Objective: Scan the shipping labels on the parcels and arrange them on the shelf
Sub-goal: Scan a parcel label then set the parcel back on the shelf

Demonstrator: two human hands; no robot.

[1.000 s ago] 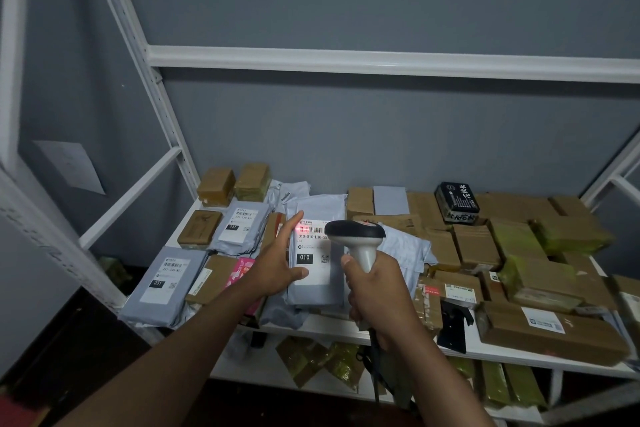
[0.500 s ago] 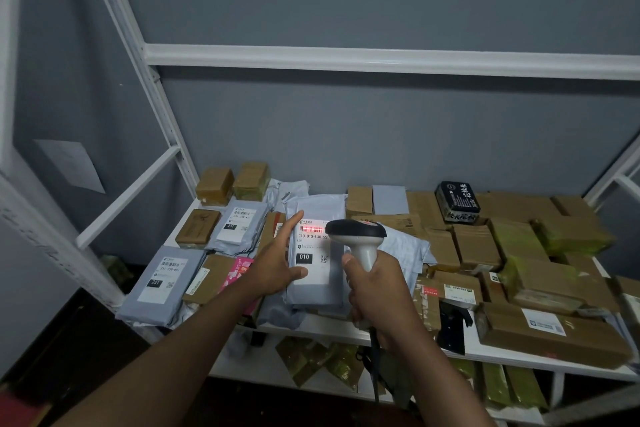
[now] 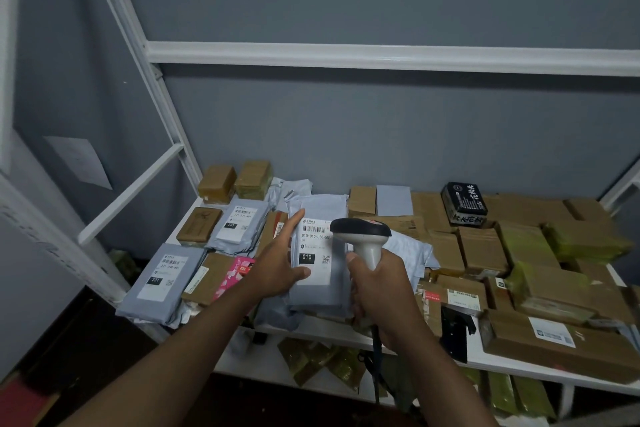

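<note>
A grey mailer bag [image 3: 320, 291] with a white shipping label reading 010 [image 3: 313, 255] is held up over the front of the white shelf [image 3: 325, 331]. My left hand [image 3: 280, 262] grips the bag's left edge, thumb on the label's lower corner. My right hand [image 3: 379, 288] holds a handheld barcode scanner [image 3: 362, 236] by its grip, its dark head pointing at the label from the right. No red scan line shows on the label.
Grey mailers labelled 231 [image 3: 161, 282] lie at the shelf's left, beside a pink packet [image 3: 233, 276]. Brown cardboard boxes [image 3: 481, 246] and yellow-green wrapped parcels [image 3: 585, 239] crowd the right. A black box [image 3: 464, 203] sits at the back. More parcels lie on the lower shelf [image 3: 322, 362].
The red scan light that lay across the label's barcode is gone. Both hands, the bag and the scanner stay in nearly the same place.
</note>
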